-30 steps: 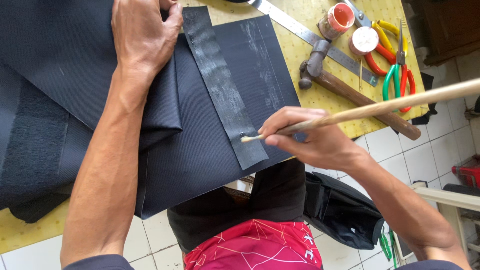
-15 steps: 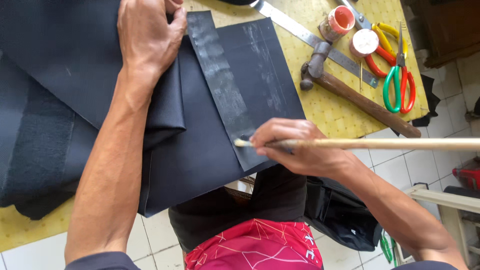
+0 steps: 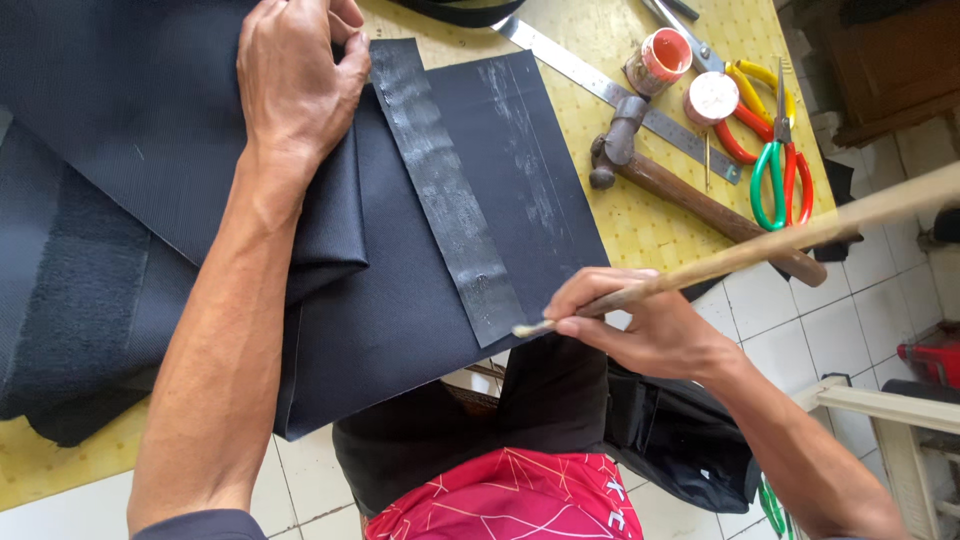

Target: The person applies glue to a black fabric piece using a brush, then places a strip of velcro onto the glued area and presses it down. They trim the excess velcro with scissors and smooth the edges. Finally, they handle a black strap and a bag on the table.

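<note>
— Biggest first?
— Black cloth (image 3: 400, 300) spread over the yellow table (image 3: 640, 215), front edge hanging off. Shiny strip (image 3: 445, 190) down its middle.
— Hands?
— Left hand (image 3: 295, 75) pressed flat on folded cloth, fingers curled at the strip's top. Right hand (image 3: 645, 325) pinched around a brush (image 3: 740, 255), tip touching the strip's lower end.
— Smaller bits?
— Hammer (image 3: 690, 195), scissors (image 3: 780, 165), small pot (image 3: 660, 58) beside.

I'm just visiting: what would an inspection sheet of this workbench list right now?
Surface: yellow perforated table, partly covered by dark fabric.
Job's things: glossy dark strip on the fabric; long wooden-handled brush, tip at the strip's near end.
Clutter: hammer, metal ruler, two small round tins, green-handled scissors, red-and-yellow-handled tool.
Grips: left hand presses the fabric; right hand holds the brush.
Cables: nothing seen.
Surroundings: white tiled floor.
</note>
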